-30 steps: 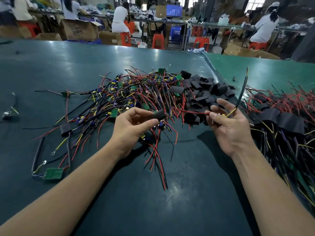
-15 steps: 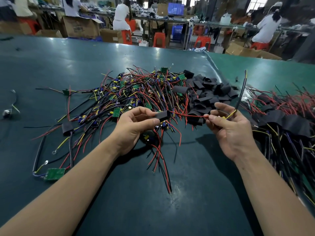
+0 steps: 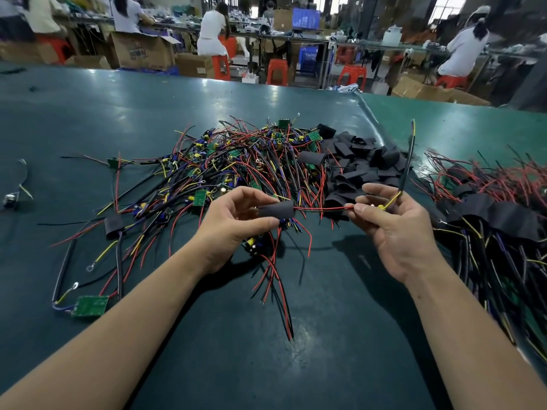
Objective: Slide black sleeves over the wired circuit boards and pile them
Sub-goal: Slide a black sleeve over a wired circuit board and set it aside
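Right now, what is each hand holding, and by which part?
Left hand pinches the black sleeve around its middle. Right hand pinches the red and black wires near their free ends.

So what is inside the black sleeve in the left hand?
Red and black wires come out of the black sleeve toward the right hand. The sleeve hides whatever is inside; no circuit board shows.

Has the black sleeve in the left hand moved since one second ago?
Yes. The black sleeve has come out of the left hand, rightward along the red wires, toward the loose sleeve pile.
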{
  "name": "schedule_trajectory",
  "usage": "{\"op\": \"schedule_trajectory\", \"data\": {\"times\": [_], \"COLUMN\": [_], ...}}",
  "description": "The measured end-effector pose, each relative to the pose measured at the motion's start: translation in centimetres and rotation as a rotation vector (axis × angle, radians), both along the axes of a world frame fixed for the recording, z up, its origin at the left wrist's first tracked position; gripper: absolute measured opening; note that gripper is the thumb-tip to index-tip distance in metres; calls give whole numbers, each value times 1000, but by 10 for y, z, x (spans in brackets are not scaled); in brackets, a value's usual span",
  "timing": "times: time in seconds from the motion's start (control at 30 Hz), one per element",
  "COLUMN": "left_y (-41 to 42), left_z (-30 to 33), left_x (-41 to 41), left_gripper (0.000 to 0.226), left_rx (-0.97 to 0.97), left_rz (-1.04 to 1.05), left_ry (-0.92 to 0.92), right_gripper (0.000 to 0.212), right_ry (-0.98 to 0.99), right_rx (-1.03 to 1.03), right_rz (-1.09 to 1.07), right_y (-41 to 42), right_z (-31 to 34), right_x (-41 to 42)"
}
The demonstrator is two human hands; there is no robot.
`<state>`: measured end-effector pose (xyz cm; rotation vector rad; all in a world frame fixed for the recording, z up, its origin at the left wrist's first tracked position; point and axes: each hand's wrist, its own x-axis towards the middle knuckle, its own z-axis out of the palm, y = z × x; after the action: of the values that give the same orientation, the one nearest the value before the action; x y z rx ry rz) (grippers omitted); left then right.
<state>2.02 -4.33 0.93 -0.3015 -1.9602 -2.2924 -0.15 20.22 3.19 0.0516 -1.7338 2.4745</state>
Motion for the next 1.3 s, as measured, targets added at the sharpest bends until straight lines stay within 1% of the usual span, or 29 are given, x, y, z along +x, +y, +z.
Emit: {"op": "schedule_trajectory", "data": {"times": [0.1,0.17,0.2,0.23,0.3,0.33,0.37,0.47,0.53,0.6,0.67,0.73,0.8,0.87,1.03,1.17,1.23,1.3], "left_y": [6,8,9,9,9,8,7,7,10,15,17,18,18,21,29,35,37,38], "left_z": [-1,0,0,0,1,2,4,7,8,10,10,8,6,3,1,3,5,7], "left_x": [2,4,5,7,8,8,8,10,13,15,16,16,17,18,16,18,18,19], "left_gripper": [35,35,35,35,35,35,35,38,37,35,35,36,36,33,29,20,21,23], "left_rx": [-172,-254,-313,-416,-716,-822,-872,-915,-896,-897,-946,-897,-737,-591,-393,-227,-168,-130], "left_rz": [37,96,137,202,408,499,536,454,391,357,350,307,226,176,150,118,103,109], "left_ry": [109,239,326,421,574,615,636,698,729,752,798,742,604,512,458,373,330,303], "right_gripper": [20,12,11,14,21,24,25,24,25,30,33,36,39,40,35,31,30,28], "right_ry": [10,-15,-35,-48,-56,-58,-65,-87,-92,-75,-51,-30,-15,-11,-4,-1,-8,-8], "right_rx": [-42,-114,-163,-207,-225,-212,-201,-173,-188,-216,-203,-198,-202,-219,-271,-392,-430,-426], "right_rz": [50,109,142,173,223,239,251,301,364,419,443,445,444,451,429,455,463,456], "right_y": [-11,-23,-27,-29,-30,-29,-28,-28,-31,-34,-36,-37,-35,-35,-38,-39,-39,-39], "right_z": [2,2,2,3,4,5,6,5,5,4,3,3,4,6,6,8,9,9], "right_x": [5,10,12,13,15,16,16,17,19,21,23,23,23,24,25,26,27,27]}}
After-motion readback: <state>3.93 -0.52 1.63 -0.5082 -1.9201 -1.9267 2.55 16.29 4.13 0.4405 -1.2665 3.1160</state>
